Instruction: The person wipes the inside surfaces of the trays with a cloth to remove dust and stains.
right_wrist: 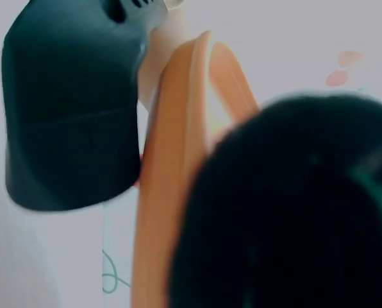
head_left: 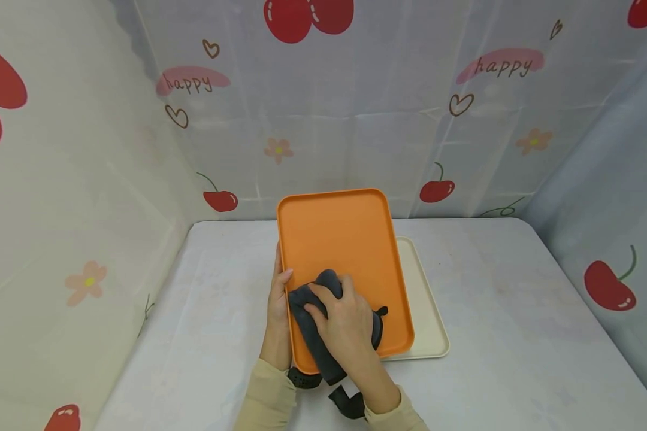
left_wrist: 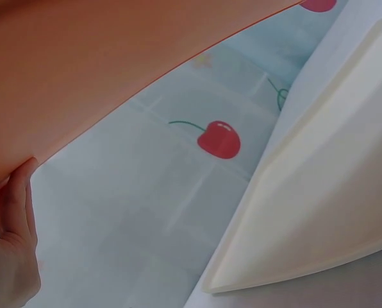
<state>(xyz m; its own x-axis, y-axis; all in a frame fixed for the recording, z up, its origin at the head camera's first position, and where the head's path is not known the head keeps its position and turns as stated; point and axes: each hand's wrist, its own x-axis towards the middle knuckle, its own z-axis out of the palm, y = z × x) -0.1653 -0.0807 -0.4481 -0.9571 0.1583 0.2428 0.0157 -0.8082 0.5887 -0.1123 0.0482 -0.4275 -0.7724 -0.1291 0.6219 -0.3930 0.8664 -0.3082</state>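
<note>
An orange tray (head_left: 336, 239) is held up and tilted above the table, its inner face showing in the head view. Along its left edge my left hand (head_left: 277, 308) grips it, with the thumb at the rim. The left wrist view shows the tray's underside (left_wrist: 101, 64) and fingers (left_wrist: 15, 205) against its edge. My right hand (head_left: 349, 317) holds a bunched dark grey cloth (head_left: 311, 335) against the tray's lower part. Part of the cloth hangs past the tray's near edge. In the right wrist view, a dark blurred mass (right_wrist: 287, 212) covers much of the tray.
Behind and below the orange tray, a cream tray (head_left: 423, 305) lies on the white table (head_left: 501, 311). Curtains printed with cherries (head_left: 437, 191) stand around the table's back and sides. Black wrist gear (head_left: 304, 378) shows by the left wrist.
</note>
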